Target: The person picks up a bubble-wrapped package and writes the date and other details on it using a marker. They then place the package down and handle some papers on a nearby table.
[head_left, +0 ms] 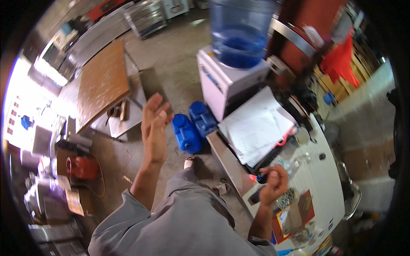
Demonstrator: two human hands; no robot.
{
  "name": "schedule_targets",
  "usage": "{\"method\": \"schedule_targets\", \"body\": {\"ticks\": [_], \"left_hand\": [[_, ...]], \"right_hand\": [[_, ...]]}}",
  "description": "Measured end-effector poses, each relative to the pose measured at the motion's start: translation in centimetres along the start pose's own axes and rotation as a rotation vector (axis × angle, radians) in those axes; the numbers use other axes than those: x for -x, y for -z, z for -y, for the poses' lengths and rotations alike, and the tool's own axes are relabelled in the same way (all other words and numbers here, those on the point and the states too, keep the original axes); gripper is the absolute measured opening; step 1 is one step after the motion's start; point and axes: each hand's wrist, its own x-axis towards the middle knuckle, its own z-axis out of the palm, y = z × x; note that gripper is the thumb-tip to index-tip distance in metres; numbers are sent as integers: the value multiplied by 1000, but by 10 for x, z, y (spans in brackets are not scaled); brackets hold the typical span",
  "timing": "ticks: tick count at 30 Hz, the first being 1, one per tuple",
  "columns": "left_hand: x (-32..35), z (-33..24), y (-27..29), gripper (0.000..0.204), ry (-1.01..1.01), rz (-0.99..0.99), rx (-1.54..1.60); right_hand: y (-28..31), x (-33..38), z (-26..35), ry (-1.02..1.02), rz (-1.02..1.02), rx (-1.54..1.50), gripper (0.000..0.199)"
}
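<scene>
My left hand (155, 132) is raised over the floor, its fingers loosely bent and apart, with nothing in it. Below and just right of it in the picture stand two blue plastic jugs, the nearer jug (186, 134) and the farther jug (202, 117). Over the left side of the white desk hovers my right hand (274, 186), fingers loosely curled and somewhat apart. By its fingertips is a small object with red, yellow and dark blue parts (255, 178); I see no grip on it. A round container of small metal pieces (286, 199) sits beside this hand.
A water dispenser (218, 85) bearing a large blue bottle (240, 38) stands ahead. Papers (256, 126) cover the far end of the white desk (326, 183). To the left are a wooden-topped table (104, 79) and a red machine (84, 167) with a yellow hose.
</scene>
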Motion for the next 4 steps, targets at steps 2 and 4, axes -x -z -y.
{"method": "schedule_targets", "body": {"ticks": [2, 4], "left_hand": [[-25, -36, 37, 59, -226, -50, 68], [-53, -73, 83, 57, -632, -98, 86]], "right_hand": [[-13, -33, 23, 219, 98, 129, 28], [-30, -75, 68, 469, 242, 211, 41]]}}
